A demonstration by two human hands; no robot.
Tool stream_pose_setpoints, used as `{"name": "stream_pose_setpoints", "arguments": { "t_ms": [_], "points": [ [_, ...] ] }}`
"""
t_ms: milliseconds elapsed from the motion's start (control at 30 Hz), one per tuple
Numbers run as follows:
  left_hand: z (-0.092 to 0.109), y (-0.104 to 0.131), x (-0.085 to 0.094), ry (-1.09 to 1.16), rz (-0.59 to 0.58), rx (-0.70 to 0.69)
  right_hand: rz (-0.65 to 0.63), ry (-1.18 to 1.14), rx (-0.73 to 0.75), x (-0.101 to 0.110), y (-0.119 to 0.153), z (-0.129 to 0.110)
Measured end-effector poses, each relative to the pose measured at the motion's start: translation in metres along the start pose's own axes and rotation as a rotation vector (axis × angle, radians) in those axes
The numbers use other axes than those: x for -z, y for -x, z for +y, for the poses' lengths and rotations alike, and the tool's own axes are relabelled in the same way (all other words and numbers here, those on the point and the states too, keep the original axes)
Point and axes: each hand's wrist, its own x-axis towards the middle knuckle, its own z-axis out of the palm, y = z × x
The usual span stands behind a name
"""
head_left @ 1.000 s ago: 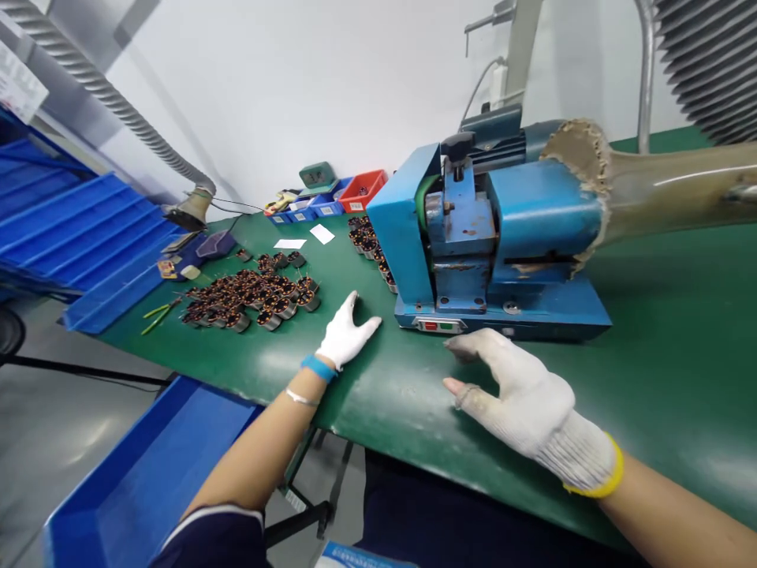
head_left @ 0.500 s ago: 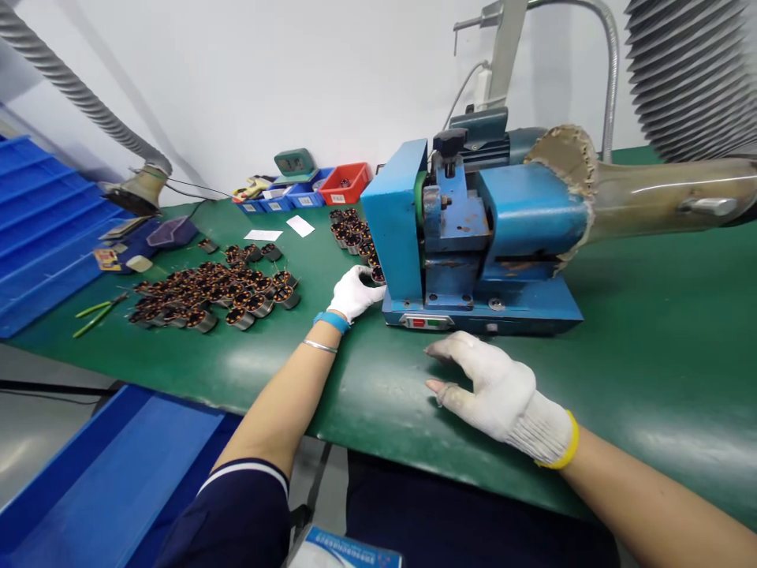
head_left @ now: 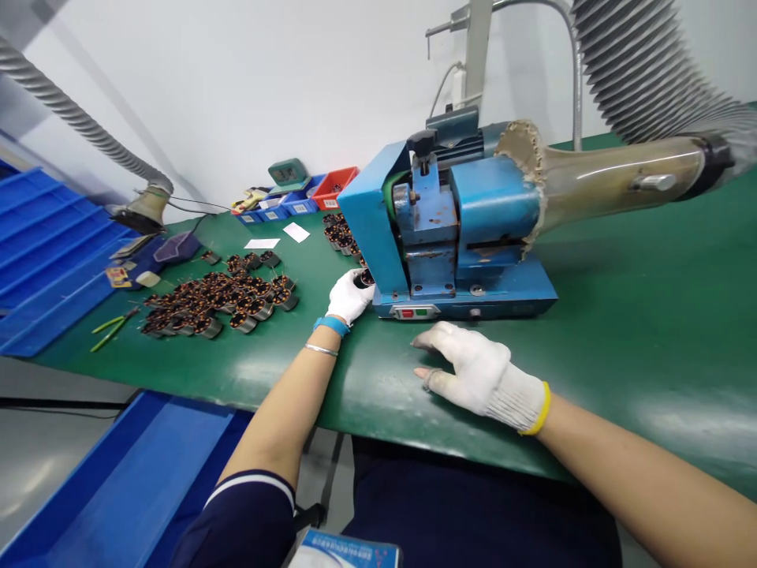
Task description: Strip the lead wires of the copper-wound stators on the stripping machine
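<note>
1. The white-gloved left hand [head_left: 348, 298] has finger and thumb curled about a round, dark-faced part with a pale metal rim [head_left: 367, 278]; how firmly it presses I can't tell. That part sits at the left side of the blue-painted metal machine [head_left: 485, 197], near its front-left corner – partly hidden by the housing, so the hand comes at it from the open side.

2. The white-gloved right hand [head_left: 473, 367] holds nothing. Its thumb and fingers stand apart, between the machine and the tabletop's front edge; whether it rests on the surface I can't make out. Spread like that, it looks ready to receive something.

3. Just beyond it, the small plate with red and green buttons [head_left: 415, 313] is on the machine's front, presumably for easy reach.

4. Behind the left hand, a dark row of similar round parts [head_left: 338, 235] runs along the machine's left side. Further left lies a broad cluster of copper-wound round parts [head_left: 218, 300], perhaps kept apart so the two groups don't mix.

5. Green-handled pliers [head_left: 115, 327] lie towards the left end of the green tabletop [head_left: 620, 331], clear of both hands. Along its far edge, a red plastic bin [head_left: 334, 189] and blue plastic bins [head_left: 303, 205] line the wall – likely to leave the front free.
</note>
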Motion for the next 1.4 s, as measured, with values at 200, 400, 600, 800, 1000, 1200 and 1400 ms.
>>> {"name": "stream_pose_setpoints", "arguments": {
  "t_ms": [200, 400, 600, 800, 1000, 1200, 1400],
  "points": [
    [0.003, 0.029, 0.015, 0.076, 0.216, -0.009, 0.05, 0.027, 0.011, 0.005, 0.001, -0.001],
    [0.036, 0.109, 0.02, 0.324, 0.206, -0.175, 0.274, -0.248, 0.065, -0.001, 0.003, -0.002],
    [0.097, 0.128, -0.014, 0.345, -0.033, -0.27, 0.513, -0.54, -0.053, 0.01, -0.006, -0.003],
    [0.139, 0.098, -0.043, 0.331, -0.076, -0.327, 0.621, -0.725, -0.251, 0.044, -0.019, 0.015],
    [0.156, 0.087, -0.056, 0.43, -0.009, -0.349, 0.725, -0.673, -0.221, 0.057, -0.026, 0.028],
    [0.165, 0.085, -0.053, 0.445, -0.019, -0.327, 0.79, -0.666, -0.208, 0.057, -0.027, 0.026],
    [0.168, 0.082, -0.055, 0.447, -0.056, -0.311, 0.849, -0.824, -0.227, 0.053, -0.028, 0.028]
  ]
}}
